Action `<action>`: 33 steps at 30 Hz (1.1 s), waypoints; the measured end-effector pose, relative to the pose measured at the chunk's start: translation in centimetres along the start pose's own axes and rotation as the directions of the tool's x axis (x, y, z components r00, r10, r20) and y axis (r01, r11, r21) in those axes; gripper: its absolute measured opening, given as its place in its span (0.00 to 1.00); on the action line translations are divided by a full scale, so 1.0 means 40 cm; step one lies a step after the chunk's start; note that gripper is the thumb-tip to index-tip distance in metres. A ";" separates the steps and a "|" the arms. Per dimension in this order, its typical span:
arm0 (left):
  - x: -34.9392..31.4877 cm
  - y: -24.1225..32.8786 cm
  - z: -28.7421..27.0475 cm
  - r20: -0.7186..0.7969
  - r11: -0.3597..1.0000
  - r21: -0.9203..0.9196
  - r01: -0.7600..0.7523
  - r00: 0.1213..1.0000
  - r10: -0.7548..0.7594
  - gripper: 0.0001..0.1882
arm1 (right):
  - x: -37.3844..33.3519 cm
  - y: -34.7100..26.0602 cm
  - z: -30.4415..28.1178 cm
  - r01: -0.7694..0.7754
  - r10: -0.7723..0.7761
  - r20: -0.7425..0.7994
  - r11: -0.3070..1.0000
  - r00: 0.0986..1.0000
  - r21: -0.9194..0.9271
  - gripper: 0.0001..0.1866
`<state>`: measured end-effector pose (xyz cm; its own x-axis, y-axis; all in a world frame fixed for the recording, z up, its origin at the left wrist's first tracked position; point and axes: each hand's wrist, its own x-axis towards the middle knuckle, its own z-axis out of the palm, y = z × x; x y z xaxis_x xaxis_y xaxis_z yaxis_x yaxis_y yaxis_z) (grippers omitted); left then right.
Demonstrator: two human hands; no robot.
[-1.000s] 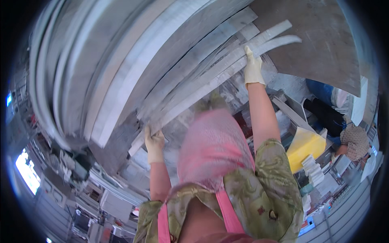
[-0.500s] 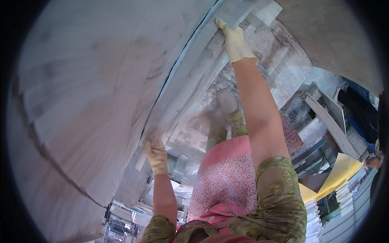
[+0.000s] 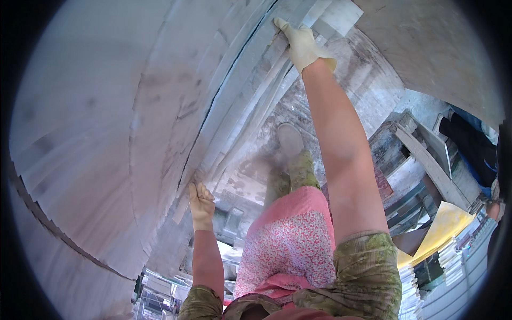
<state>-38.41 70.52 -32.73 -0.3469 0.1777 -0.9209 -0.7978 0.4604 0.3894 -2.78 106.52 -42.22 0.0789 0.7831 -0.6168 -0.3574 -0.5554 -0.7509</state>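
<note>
My two hands wear cream gloves and are set far apart along the edge of a long, pale grey-brown board [image 3: 226, 96]. At the far end my right hand [image 3: 300, 45] is closed on this edge, thumb on top and the other fingers mostly hidden. Nearer to me my left hand [image 3: 201, 208] has its fingers curled at the same edge. A narrow dark gap runs along the board. Beyond it, on the left, spreads a wide, thin wood-like sheet [image 3: 101, 133] with faint creases and dark marks.
My shoe [image 3: 290, 140] stands on a stained, dusty floor [image 3: 368, 80]. Another large board [image 3: 432, 48] rises at the far right. Loose planks [image 3: 426, 154] and a yellow sheet [image 3: 440, 229] lie at the right. A person in dark clothes [image 3: 469, 144] is at the right edge.
Both hands and the board edge sit slightly further left in the picture. A long crease or edge now shows on the wide sheet at left. Both hands stay at the board.
</note>
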 end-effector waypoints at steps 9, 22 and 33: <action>0.037 -0.035 -0.108 0.170 0.993 -0.111 -0.040 0.984 0.058 0.13 | -0.043 -0.046 0.024 0.179 -0.226 -0.229 0.962 0.947 -0.208 0.21; 0.079 -0.104 -0.169 0.007 0.981 -0.190 -0.040 0.999 0.042 0.27 | -0.027 -0.064 -0.036 -0.003 0.005 0.015 0.992 1.000 -0.123 0.26; 0.075 -0.081 -0.119 -0.165 0.986 -0.154 -0.066 0.985 0.040 0.29 | -0.058 -0.118 -0.052 0.226 -0.667 -0.168 0.462 0.726 -0.858 0.24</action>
<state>-39.22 65.41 -36.68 -0.4554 0.0502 -0.8889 -0.8395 0.3083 0.4475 0.65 106.75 -37.75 0.4522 0.8918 0.0138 0.6512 -0.3196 -0.6884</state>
